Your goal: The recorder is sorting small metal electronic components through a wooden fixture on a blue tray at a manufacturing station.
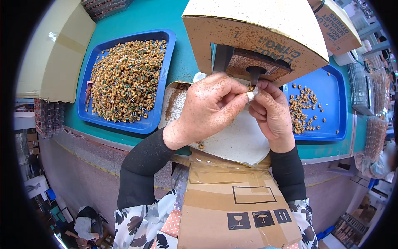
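Head | both hands pinching small tan ring | between them, near dark spindle

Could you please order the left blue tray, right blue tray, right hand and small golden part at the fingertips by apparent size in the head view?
1. Left blue tray
2. Right blue tray, partly hidden, counting only what shows
3. Right hand
4. Small golden part

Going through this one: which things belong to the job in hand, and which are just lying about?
Likely in use: left hand; right hand; small part between fingertips; cardboard hood; left blue tray; right blue tray.

Seemingly lying about: left carton; upper-right carton.
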A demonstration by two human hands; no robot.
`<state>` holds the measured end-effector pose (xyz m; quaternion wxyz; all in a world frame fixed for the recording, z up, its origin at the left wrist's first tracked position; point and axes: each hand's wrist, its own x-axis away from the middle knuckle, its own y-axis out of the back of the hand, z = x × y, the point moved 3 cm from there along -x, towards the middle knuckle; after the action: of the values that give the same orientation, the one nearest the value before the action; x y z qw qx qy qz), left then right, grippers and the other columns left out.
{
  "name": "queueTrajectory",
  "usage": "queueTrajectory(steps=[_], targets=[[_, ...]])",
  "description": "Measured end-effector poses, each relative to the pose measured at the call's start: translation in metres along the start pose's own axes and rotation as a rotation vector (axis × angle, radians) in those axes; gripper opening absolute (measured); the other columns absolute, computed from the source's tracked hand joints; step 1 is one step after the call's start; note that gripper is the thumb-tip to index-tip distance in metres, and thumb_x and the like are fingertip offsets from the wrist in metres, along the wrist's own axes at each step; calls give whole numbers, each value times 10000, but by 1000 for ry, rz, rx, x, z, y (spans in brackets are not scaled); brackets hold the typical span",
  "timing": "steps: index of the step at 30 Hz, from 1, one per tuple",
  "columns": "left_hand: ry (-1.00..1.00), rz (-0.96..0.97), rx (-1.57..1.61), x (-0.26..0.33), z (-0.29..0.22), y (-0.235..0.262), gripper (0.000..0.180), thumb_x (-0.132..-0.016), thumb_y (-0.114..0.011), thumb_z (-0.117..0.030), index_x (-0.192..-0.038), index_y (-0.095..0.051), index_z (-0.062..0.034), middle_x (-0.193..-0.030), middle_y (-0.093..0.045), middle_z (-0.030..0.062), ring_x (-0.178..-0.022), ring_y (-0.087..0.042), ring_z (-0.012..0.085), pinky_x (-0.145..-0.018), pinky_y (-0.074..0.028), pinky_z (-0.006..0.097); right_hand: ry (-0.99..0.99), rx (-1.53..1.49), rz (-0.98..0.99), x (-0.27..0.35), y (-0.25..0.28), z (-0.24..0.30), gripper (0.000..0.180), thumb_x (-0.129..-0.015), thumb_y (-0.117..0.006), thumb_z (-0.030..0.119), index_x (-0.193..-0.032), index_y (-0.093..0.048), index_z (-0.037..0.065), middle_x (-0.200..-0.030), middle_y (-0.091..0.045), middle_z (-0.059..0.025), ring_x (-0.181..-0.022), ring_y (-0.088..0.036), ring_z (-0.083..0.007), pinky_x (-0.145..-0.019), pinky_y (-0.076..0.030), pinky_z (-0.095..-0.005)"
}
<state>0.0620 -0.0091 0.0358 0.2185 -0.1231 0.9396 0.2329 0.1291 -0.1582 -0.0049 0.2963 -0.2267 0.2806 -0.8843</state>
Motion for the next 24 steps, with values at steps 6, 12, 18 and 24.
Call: queueTrajectory(steps=[6, 12, 18, 24], targets=[[51, -2, 7, -1, -3, 1, 79, -765, -698, -62, -774, -632, -20, -647, -560, 57, -539, -517, 160, -494, -418, 287, 3, -21, -3, 0, -1, -1, 145, -872, -616, 59, -1007, -581, 19, -746, -547, 9, -514, -348, -14, -432, -252, -159], [122, -14, 37, -2, -4, 0, 92, -767, -698, -73, -770, -628, -14, -647, -570, 59, -550, -524, 153, -508, -424, 289, 6, -13, -20, 0, 0, -2, 160, -873, -616, 64, -1021, -574, 17, -772, -568, -12, -517, -357, -15, -433, -258, -158], [143, -43, 54, 1, -5, -3, 90, -772, -694, -69, -784, -629, -8, -657, -574, 68, -570, -538, 151, -522, -434, 285, 0, -3, -24, -1, -1, -1, 156, -876, -614, 71, -1016, -575, 16, -763, -560, -5, -520, -360, -14, -434, -256, -158], [123, -69, 31, 4, -5, -5, 78, -776, -687, -61, -794, -632, -9, -670, -574, 68, -575, -534, 144, -524, -433, 278, 0, 7, -29, 0, -3, -1, 151, -877, -617, 76, -1009, -578, 16, -740, -531, 16, -520, -353, -13, -434, -251, -159]])
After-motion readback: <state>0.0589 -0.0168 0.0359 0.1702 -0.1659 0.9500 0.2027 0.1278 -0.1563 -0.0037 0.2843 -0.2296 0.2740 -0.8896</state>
